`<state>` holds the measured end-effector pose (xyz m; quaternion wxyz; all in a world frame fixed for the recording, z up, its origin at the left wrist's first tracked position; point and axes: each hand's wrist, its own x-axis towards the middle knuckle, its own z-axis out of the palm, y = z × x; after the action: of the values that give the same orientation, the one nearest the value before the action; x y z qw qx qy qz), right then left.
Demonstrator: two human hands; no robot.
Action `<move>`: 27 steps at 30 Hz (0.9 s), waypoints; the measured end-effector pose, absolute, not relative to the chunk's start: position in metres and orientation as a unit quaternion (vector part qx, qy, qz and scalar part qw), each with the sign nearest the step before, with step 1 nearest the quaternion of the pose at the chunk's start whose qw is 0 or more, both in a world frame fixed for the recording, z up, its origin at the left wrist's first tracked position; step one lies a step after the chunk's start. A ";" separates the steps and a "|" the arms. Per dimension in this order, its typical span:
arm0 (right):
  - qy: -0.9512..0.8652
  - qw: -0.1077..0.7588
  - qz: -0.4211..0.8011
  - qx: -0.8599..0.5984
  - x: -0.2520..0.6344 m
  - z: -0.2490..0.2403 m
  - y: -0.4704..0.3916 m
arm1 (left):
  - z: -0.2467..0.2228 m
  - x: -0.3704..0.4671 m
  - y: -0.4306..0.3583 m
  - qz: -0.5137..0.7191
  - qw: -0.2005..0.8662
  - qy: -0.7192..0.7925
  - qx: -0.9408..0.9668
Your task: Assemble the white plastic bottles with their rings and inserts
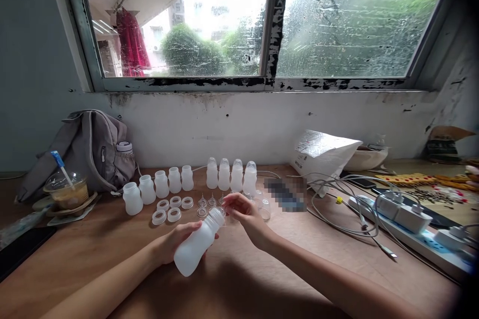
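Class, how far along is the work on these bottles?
Four frosted-white bottles with clear domed caps look done. The left hand holds a capless frosted bottle; the right hand is at its mouth. Apparently left: five open frosted bottles, five white plastic rings and several clear teats.

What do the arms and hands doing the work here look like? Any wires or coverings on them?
The left hand and right hand are bare human hands, with no gloves. The left forearm and right forearm are slender; no sleeves, watch, bracelet, markings or attached cables show.
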<state>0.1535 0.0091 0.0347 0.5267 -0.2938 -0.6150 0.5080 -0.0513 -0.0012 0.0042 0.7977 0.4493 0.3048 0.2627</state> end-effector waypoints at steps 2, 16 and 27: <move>-0.615 0.545 0.478 -0.309 0.155 0.035 0.011 | 0.008 -0.049 -0.004 0.284 0.785 0.297 0.464; -0.839 0.405 0.136 -0.337 0.159 -0.009 0.013 | 0.002 -0.054 0.000 0.454 0.194 0.368 0.788; -0.866 0.371 0.084 -0.325 0.157 -0.015 0.008 | 0.012 -0.059 0.005 0.396 -0.044 0.384 0.833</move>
<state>0.1568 0.0080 -0.0152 0.3708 -0.3253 -0.8658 0.0836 -0.0593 0.0046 0.0122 -0.0438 0.8329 0.3842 0.3959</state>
